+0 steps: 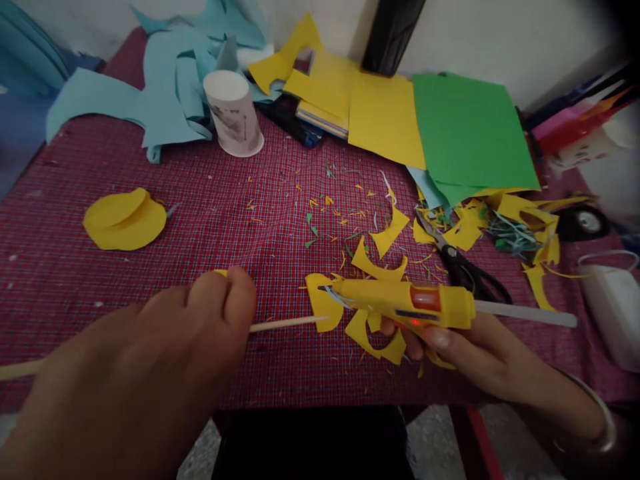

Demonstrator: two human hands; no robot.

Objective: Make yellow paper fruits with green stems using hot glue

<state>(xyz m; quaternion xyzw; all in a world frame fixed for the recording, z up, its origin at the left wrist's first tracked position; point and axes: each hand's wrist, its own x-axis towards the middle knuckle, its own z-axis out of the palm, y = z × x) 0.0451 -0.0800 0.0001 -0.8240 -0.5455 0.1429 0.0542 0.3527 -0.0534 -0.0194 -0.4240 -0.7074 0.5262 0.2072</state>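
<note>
My left hand [170, 340] is closed around a thin wooden stick [287, 325], which pokes out on both sides of the fist. A small bit of yellow shows behind its fingers; what it is I cannot tell. In my right hand [465, 347] is a yellow hot glue gun [390, 297], its nozzle pointing left and its red light lit. From the back of the gun a whitish glue stick [530, 313] sticks out. The stick's tip is just below the nozzle, over a yellow paper piece [320, 283]. Curved yellow scraps [377, 263] lie around the gun.
Black-handled scissors [467, 270] lie behind the glue gun. Farther back are a paper cup [233, 113], blue sheets [173, 87], yellow paper [385, 120] and green paper [475, 133]. Yellow paper rounds [125, 220] rest at left on the checked cloth [200, 193]. A white box-like object [613, 310] stands at right.
</note>
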